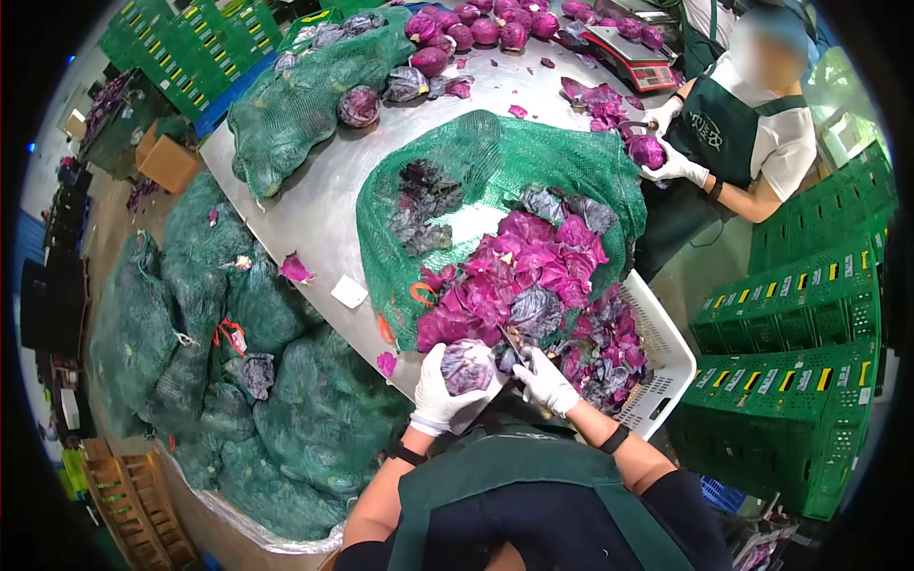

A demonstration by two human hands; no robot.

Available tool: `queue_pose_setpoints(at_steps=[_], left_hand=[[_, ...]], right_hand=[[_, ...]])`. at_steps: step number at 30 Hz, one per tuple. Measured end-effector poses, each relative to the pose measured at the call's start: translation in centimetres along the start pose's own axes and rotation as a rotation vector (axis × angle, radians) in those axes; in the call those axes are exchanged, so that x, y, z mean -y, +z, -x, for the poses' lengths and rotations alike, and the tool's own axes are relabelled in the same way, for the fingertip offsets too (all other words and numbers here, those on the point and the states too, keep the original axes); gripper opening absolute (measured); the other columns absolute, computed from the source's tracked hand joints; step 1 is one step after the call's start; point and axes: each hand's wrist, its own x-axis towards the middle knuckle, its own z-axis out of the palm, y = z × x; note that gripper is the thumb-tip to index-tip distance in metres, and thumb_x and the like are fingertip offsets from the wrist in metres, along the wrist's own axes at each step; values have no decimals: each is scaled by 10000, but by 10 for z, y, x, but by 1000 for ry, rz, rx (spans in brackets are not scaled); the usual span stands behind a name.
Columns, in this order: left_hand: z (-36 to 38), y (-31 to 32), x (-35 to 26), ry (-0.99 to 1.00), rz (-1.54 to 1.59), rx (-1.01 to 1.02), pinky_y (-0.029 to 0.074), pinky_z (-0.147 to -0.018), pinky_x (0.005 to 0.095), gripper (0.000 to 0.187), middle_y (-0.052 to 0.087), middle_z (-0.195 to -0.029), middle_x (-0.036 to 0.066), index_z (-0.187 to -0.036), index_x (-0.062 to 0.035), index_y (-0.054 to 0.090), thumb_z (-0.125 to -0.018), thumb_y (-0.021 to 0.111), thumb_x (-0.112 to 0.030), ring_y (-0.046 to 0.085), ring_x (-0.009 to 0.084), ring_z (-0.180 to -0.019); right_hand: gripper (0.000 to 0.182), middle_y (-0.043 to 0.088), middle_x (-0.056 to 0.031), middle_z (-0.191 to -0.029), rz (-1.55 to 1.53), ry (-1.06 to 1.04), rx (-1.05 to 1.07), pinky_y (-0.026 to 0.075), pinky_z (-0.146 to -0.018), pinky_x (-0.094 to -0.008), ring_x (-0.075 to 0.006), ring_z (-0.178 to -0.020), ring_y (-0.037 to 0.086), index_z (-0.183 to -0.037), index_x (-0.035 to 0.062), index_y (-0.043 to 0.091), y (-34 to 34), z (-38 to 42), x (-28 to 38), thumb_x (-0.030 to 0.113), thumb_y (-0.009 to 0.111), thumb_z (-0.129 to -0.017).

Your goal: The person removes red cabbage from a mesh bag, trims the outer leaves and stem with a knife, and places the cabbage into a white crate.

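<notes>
My left hand [437,400], in a white glove, is closed around a red cabbage [467,366] close to my apron. Just to its right, my gloved right hand [549,383] grips a knife [507,338], whose blade points up and away from me beside the cabbage. Beyond both hands lies a heap of loose purple cabbage leaves [519,266] on a green mesh bag [409,181] spread over the metal table [309,214]. Below the heap on the right, a white plastic crate [676,357] holds more trimmed leaves.
Across the table a co-worker [733,124] in gloves holds a cabbage. A red scale [633,57] and peeled cabbages [486,29] stand at the back. Filled mesh bags [324,428] crowd the floor at left. Green crates [781,381] are stacked at right.
</notes>
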Motion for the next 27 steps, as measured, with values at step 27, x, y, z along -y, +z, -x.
queue_pose_setpoints(at_steps=[27], left_hand=[[-36, 2, -37, -32, -119, 168, 374, -955, 451, 740, 389, -1230, 210, -1348, -85, 420, -739, 716, -382, 424, 384, -1106]], right_hand=[[358, 607, -190, -1089, 310, -529, -394, 460, -874, -353, -316, -998, 593, -1173, 15, 553, 30, -20, 24, 262, 433, -943]])
